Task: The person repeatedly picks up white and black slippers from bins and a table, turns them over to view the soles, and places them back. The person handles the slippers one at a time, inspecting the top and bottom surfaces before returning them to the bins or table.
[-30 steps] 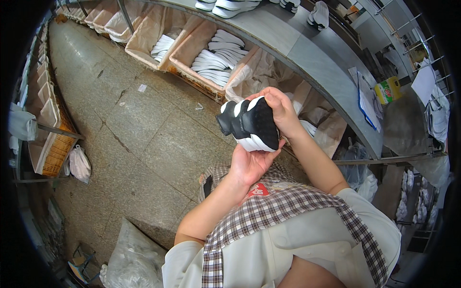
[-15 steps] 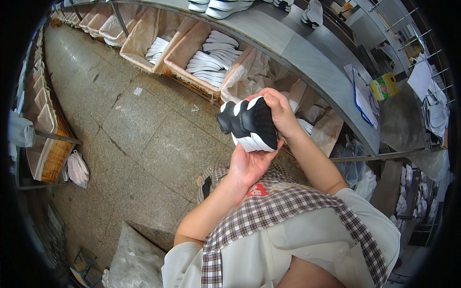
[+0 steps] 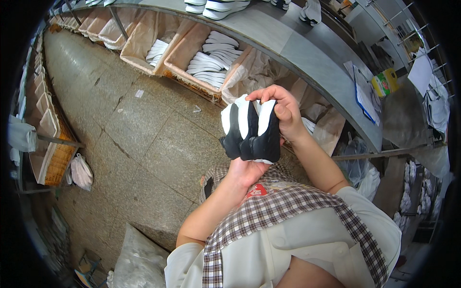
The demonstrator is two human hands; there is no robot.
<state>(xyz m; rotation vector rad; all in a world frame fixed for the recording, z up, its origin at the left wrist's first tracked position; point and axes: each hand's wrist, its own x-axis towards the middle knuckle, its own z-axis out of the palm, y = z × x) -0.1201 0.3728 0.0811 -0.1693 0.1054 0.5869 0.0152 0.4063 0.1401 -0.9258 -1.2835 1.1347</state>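
Note:
A stack of black-and-white shoe soles point(image 3: 249, 129) stands on edge between my two hands at chest height. My right hand point(image 3: 281, 108) grips the stack from above, fingers curled over its top edge. From below, my left hand point(image 3: 247, 170) cups the bottom of the stack with its palm. Several soles sit side by side in the bundle, white rims and black faces showing.
A long grey workbench point(image 3: 297, 43) curves across the top with white soles point(image 3: 216, 6) on it. Cardboard bins point(image 3: 189, 57) under it hold stacked white soles point(image 3: 211, 65). A yellow-green bottle point(image 3: 384, 82) and papers point(image 3: 362, 89) lie to the right. Crates point(image 3: 50, 158) and plastic bags point(image 3: 81, 172) line the left of the stone floor.
The bundle of soles stays between both hands. My view has shifted slightly, so the bins and bench sit higher in the picture.

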